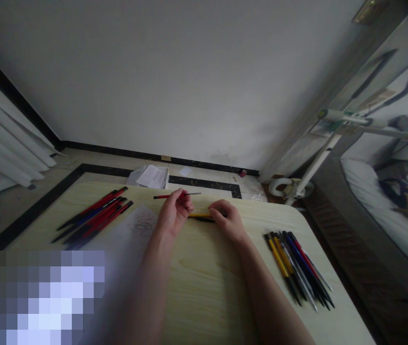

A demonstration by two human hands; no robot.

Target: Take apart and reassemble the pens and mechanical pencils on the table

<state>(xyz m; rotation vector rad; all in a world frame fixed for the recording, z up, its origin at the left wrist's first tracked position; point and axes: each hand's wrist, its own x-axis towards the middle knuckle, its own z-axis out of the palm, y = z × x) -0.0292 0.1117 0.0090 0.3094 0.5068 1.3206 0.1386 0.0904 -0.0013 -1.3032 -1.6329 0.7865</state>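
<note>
My left hand (175, 212) is closed around a slim red pen (163, 196) with a black end. A thin silvery piece sticks out past the fingers on the right. Between my hands runs a yellow pen (198, 215), low over the table, with a dark strip just below it that could be a black part or a shadow. My right hand (227, 219) has its fingers curled on the right end of the yellow pen; the fingertips are partly hidden. Both forearms rest over the pale wooden table (200, 282).
Several red and blue pens (96, 215) with black ends lie at the left, beside a sheet of paper (128, 235) with scribbles. Several yellow, silver, blue and red pens (293, 268) lie at the right. Beyond the table are a box with papers (151, 176) and white exercise equipment (319, 163).
</note>
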